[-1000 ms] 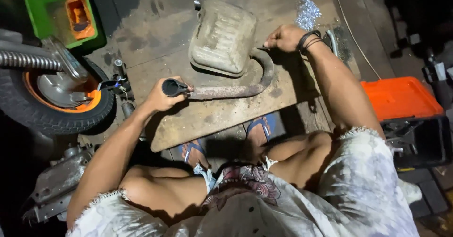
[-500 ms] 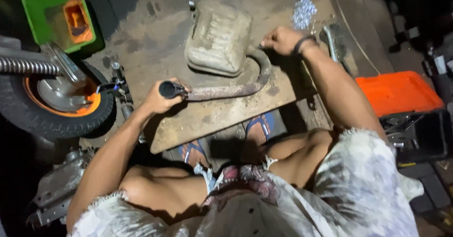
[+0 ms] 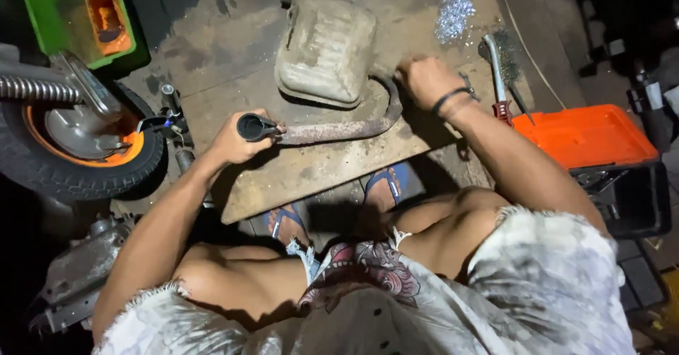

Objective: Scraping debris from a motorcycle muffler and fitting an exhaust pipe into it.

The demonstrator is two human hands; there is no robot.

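A rusty curved exhaust pipe (image 3: 332,130) lies across a wooden board (image 3: 318,171), joined to a dirty pale muffler box (image 3: 325,47) at the board's far side. My left hand (image 3: 237,139) grips the pipe near its black open end (image 3: 249,126). My right hand (image 3: 424,79), with dark bands on the wrist, is closed at the pipe's bend beside the muffler; what it holds is hidden. My knees and blue sandals (image 3: 385,185) show below the board.
A small wheel with an orange rim (image 3: 85,143) and a coil spring (image 3: 32,88) stand at left. A green bin (image 3: 74,12) sits at far left. An orange tray (image 3: 583,134) lies at right, a hand tool (image 3: 495,72) and shiny metal shavings (image 3: 453,8) beyond my right hand.
My right hand has slid a little along the bend toward me. The left hand keeps its grip on the pipe end. The camera has shifted slightly.
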